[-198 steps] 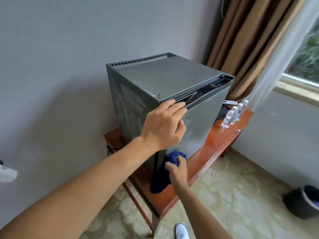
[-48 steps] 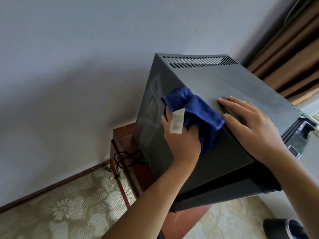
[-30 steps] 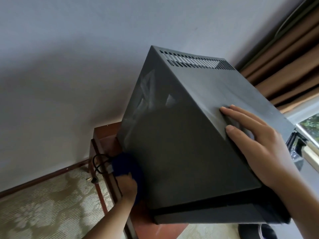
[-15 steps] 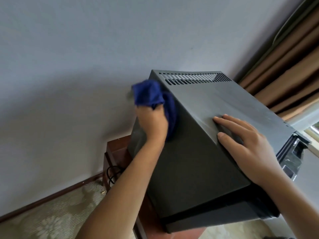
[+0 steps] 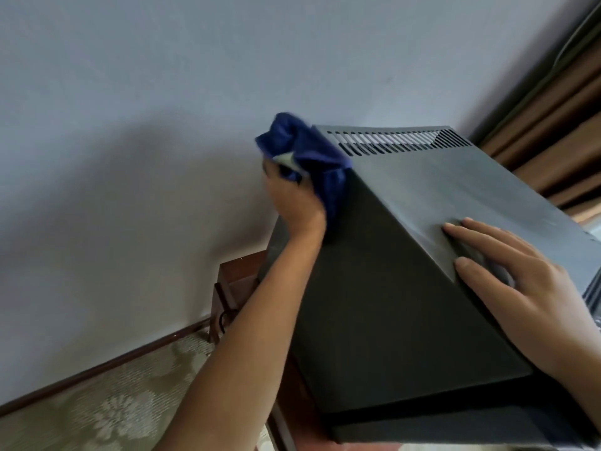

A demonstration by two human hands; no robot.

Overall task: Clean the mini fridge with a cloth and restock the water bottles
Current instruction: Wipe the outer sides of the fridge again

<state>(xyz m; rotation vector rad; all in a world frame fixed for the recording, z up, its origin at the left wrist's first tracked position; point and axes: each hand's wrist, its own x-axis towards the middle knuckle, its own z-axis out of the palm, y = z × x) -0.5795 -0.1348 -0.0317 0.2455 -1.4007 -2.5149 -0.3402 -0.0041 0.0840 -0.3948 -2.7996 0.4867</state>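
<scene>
Wiping the outside of the mini fridge [image 5: 406,288] is the step in hand, as we judge it: our left hand [image 5: 292,203] presses the blue cloth [image 5: 312,157] against the far upper corner of the fridge's left side, just where that side meets the top and beside the row of vent slots [image 5: 396,141]. The fingers of this hand are curled round the bunched cloth, gripping it; a pale tag shows among the folds. The left forearm reaches up and away from the near lower part of the view, the wrist slightly bent toward the fridge.

Our right hand [image 5: 520,281] lies flat on the fridge top near its right near edge, fingers straight and slightly spread, holding nothing; we read it as steadying the cabinet while the other hand rubs.

The fridge stands on a reddish wooden desk [image 5: 234,281] close to the grey wall, with brown curtains [image 5: 553,125] at the far right and patterned carpet [image 5: 113,402] below. The door seam runs along the near lower edge; whether the door is fully shut we cannot tell.

The next move, in our judgement, calls for drawing the cloth across the remaining side or top while the flat hand keeps pressure downward. No water bottles appear in this view, so restocking seems not yet begun.
</scene>
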